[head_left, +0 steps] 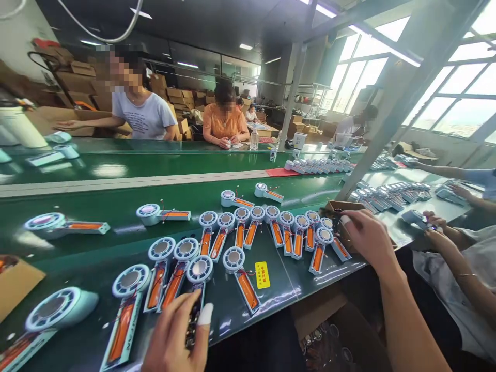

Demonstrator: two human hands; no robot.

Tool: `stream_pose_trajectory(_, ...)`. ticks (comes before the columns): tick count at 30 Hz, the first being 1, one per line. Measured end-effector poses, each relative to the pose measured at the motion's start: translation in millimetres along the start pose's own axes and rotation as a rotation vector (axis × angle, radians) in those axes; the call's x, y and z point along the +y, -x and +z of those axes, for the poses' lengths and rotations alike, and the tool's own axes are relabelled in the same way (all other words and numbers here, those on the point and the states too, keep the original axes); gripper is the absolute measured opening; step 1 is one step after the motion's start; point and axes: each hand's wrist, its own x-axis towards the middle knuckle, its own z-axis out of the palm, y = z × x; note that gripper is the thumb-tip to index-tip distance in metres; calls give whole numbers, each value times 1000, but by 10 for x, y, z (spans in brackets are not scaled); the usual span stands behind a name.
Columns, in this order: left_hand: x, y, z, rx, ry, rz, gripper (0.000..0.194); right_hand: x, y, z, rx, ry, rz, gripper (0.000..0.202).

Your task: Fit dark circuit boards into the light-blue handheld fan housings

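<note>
Left fingers (176, 318) partly hide dark parts (191, 330), their details unclear.

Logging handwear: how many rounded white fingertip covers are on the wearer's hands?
2: one cover on the thumb of the left hand, another on the thumb of the right hand. Others may be hidden.

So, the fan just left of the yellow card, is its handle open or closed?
Open: no cover lies over the handle, and its orange inside shows.

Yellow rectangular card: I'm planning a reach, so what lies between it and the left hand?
One light blue, round-headed, orange-handled plastic fan, as the head view shows.
</note>
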Motion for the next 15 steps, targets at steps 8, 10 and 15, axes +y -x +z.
stream_pose_trajectory(8, 510, 149, 178, -496, 471, -212, 25, -1393, 981, 541, -618, -789, -584, 26)
stream_pose_trajectory(10, 450, 212, 227, -462, 445, -310, 23, -1469, 1001, 792, -492, -691, -426, 28)
stream_pose_trajectory(15, 255, 351, 328, -246, 475, -389, 21, -1477, 1075, 1107, -377, -465, -484, 22)
